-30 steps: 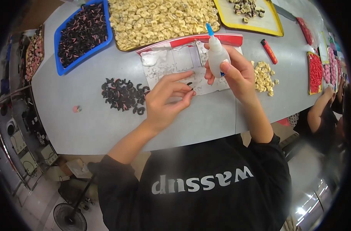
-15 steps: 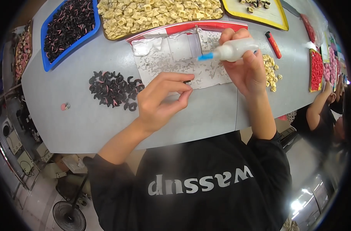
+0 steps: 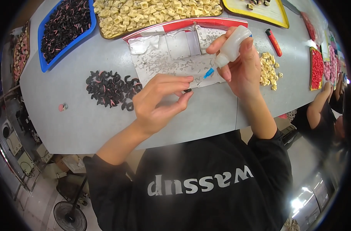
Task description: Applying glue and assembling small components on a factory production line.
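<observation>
L hand [image 3: 154, 101] pinches black pc [image 3: 188, 90], prob. curved; R hand [image 3: 243, 73] grips squeeze btl [image 3: 233, 45], tilted so blue nozzle [image 3: 208, 73] faces pc.

At the upper right, a red stick with a black end [image 3: 275, 43] is laid slantwise, and beyond it a clear plastic bag [image 3: 315, 23] is seen. Near the right edge, a tray [image 3: 310, 77] is filled with red pieces, and pink pieces [image 3: 332, 70] are spread beside it — a co-worker's forearm [image 3: 317, 106] is held up just below. At the left, a small pink and grey lump [image 3: 62, 107] is set apart. The lower left is occupied by a fan [image 3: 70, 216], a pale box with a cable [image 3: 28, 163] and a metal rail [image 3: 13, 161] — all bent by the lens.
</observation>
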Action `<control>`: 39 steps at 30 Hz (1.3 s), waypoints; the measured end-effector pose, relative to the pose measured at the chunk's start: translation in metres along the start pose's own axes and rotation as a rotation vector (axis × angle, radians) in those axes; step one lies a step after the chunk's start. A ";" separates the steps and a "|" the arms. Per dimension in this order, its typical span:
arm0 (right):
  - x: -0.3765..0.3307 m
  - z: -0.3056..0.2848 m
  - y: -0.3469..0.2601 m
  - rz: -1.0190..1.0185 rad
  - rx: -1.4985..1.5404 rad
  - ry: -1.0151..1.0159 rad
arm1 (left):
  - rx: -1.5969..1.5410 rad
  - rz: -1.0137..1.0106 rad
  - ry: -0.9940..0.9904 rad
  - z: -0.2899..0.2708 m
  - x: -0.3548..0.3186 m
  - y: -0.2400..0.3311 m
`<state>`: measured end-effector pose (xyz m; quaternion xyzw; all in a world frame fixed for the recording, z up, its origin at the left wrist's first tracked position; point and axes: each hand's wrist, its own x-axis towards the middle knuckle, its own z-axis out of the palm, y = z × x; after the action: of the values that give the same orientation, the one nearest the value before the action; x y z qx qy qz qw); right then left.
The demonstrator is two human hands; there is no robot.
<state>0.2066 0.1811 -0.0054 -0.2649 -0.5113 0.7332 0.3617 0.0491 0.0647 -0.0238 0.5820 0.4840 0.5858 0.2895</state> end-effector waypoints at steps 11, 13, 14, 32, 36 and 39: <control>-0.006 0.005 0.000 -0.162 -0.072 -0.032 | -0.030 -0.018 0.009 -0.003 -0.002 -0.002; -0.006 0.005 -0.001 -0.178 -0.078 -0.026 | -0.018 0.035 -0.028 -0.004 -0.001 -0.003; -0.006 0.006 -0.001 -0.162 -0.082 -0.014 | -0.044 -0.005 -0.043 -0.004 0.000 -0.001; -0.005 0.005 -0.003 -0.086 0.029 0.051 | -0.142 -0.136 0.037 0.001 -0.005 -0.002; -0.005 0.004 -0.004 -0.101 0.018 0.034 | -0.087 -0.129 -0.030 -0.002 -0.006 -0.001; -0.006 0.005 -0.003 -0.096 -0.007 0.040 | -0.027 -0.009 -0.073 -0.003 -0.006 -0.005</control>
<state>0.2076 0.1744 -0.0005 -0.2559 -0.5188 0.7077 0.4056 0.0459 0.0605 -0.0297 0.5967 0.4677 0.5695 0.3176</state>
